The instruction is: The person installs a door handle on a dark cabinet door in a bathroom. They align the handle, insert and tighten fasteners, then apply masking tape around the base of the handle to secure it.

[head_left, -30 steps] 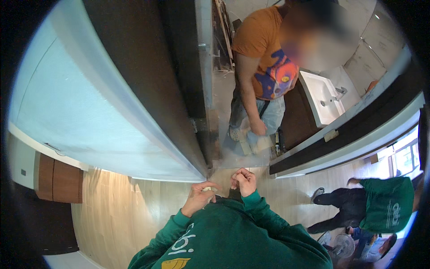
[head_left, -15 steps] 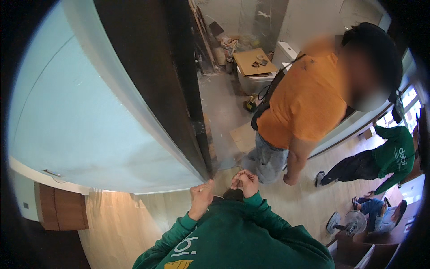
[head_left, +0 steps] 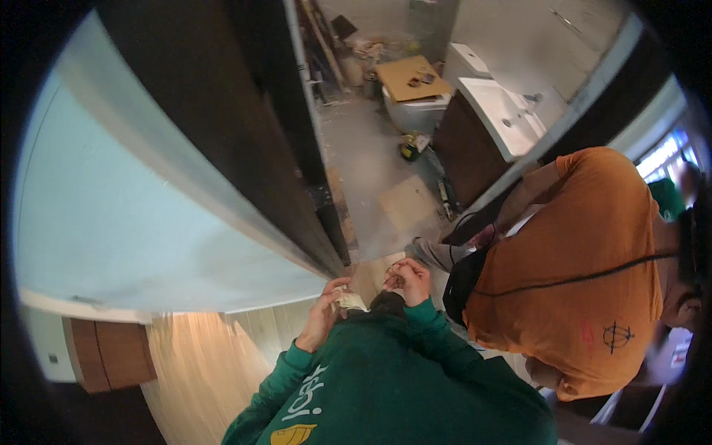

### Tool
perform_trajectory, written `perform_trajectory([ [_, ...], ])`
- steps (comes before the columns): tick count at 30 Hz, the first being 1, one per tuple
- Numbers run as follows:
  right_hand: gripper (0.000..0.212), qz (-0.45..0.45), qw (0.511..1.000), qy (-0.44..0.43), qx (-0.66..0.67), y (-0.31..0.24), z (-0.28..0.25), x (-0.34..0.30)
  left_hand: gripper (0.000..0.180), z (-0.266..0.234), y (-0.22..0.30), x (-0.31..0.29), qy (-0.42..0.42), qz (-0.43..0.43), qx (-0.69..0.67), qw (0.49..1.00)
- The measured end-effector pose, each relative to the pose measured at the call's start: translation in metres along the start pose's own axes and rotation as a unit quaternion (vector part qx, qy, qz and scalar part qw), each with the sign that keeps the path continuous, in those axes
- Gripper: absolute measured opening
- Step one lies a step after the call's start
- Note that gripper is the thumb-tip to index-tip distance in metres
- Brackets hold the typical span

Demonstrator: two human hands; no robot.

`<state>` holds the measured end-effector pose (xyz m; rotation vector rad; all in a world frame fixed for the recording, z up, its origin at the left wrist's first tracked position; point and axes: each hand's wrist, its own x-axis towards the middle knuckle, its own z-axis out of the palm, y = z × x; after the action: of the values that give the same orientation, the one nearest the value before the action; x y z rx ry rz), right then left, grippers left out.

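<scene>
The grey bathroom floor point(head_left: 352, 167) carried a white toilet point(head_left: 415, 117). A small paint can point(head_left: 409, 150) stood just in front of the toilet, while a flat tan cardboard sheet point(head_left: 407, 203) lay farther in front of it, nearer the doorway.

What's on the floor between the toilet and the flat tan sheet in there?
The head view shows a small dark container, with some yellow on it, on the grey floor between the toilet and the tan sheet.
</scene>
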<state>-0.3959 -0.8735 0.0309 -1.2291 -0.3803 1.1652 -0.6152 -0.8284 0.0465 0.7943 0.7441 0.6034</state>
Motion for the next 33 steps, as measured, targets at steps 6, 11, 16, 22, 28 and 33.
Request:
perform_trajectory([
  [6,0.016,-0.017,0.999,-0.022,0.029,-0.005,0.006,-0.038,0.044,0.024,0.006,0.022,0.010,0.037,0.106,0.994],
  [11,0.015,-0.179,0.983,-0.032,-0.016,-0.009,-0.004,-0.066,0.033,0.057,0.001,0.044,-0.031,0.048,0.182,0.982],
  [16,0.014,-0.201,0.964,0.064,-0.161,-0.015,-0.017,-0.091,0.024,0.079,-0.007,0.067,-0.172,-0.042,0.142,0.974],
  [22,0.013,-0.224,0.942,0.232,-0.087,0.014,-0.046,-0.146,0.023,0.108,-0.054,0.058,-0.280,-0.162,0.160,0.933],
  [28,0.018,-0.147,0.882,0.432,0.120,0.053,-0.052,-0.212,0.023,0.110,-0.065,0.036,-0.293,-0.182,0.119,0.931],
  [33,0.016,-0.155,0.858,0.480,0.094,0.061,-0.049,-0.213,0.031,0.100,-0.065,0.055,-0.263,-0.198,0.167,0.929],
])
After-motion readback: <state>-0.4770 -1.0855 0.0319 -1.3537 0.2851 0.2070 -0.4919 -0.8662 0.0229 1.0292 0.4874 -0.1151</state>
